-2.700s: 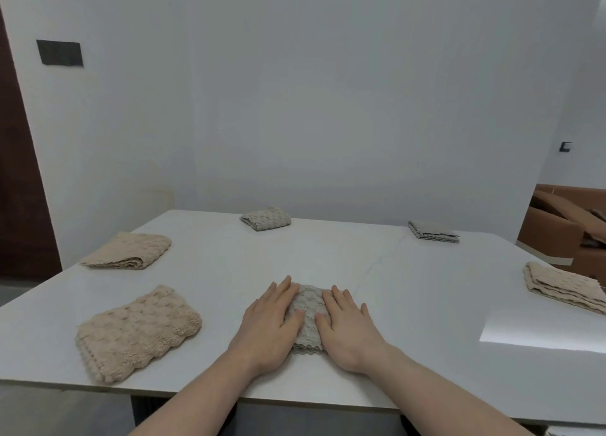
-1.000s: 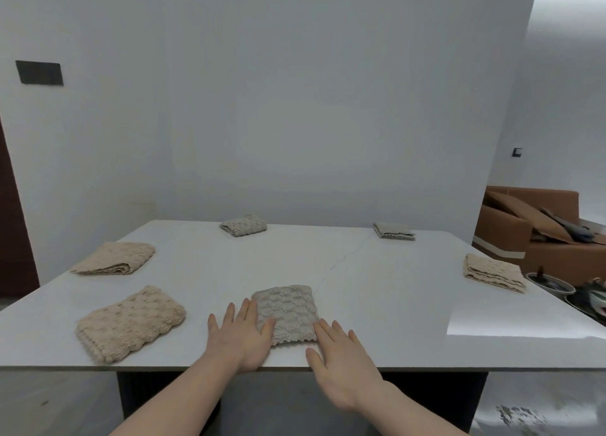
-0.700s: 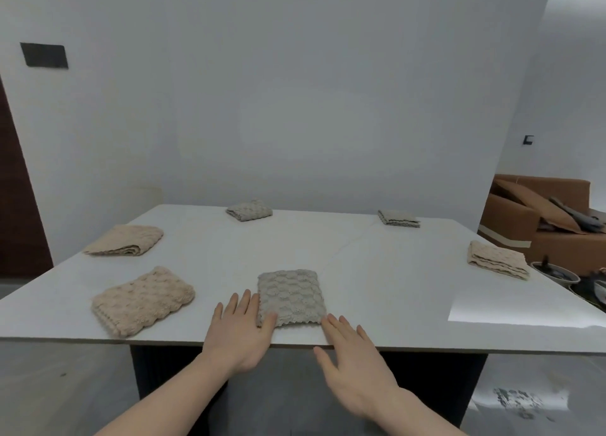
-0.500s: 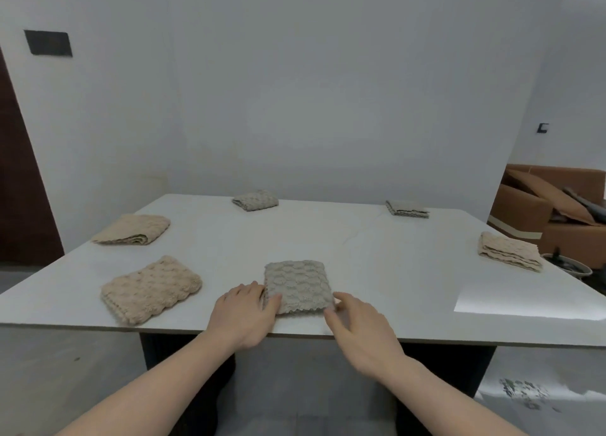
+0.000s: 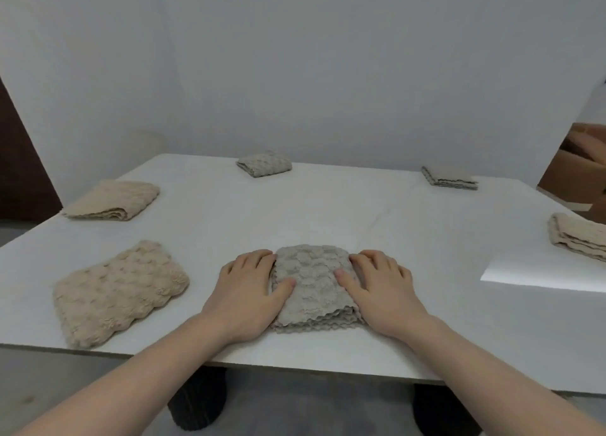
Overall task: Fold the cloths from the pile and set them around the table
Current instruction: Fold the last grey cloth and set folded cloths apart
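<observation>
Here is the big white stone-look counter [image 5: 328, 212], and the layout on it holds from a second ago: five folded cloths sit round its edges, well apart from one another. Largest is the beige bubble-textured folded cloth [image 5: 119, 291] near the front left corner, then the flatter beige folded cloth [image 5: 113, 200] further up the left side. At the right edge I see a beige waffle-textured folded cloth [image 5: 578, 239], partly cut off by the frame. Along the far edge lie the small grey knobbly folded cloth [image 5: 264, 163] and the thin grey folded cloth [image 5: 450, 177].

Now the change. Half a second back both hands were just closing in at the front edge; now they bracket the grey honeycomb-textured folded cloth [image 5: 313, 286] near the front middle of the counter. My left hand [image 5: 247, 288] grips its left side, fingers [image 5: 254, 259] curled down along the edge, thumb on top. My right hand [image 5: 382, 285] mirrors that on the right side, fingers [image 5: 373, 258] curled beside the cloth, thumb pressing the top layer.

I read this as a final squaring-up of the sixth cloth, or a pick-up to shift it. No loose pile shows anywhere in view, so I judge the task close to finished.
</observation>
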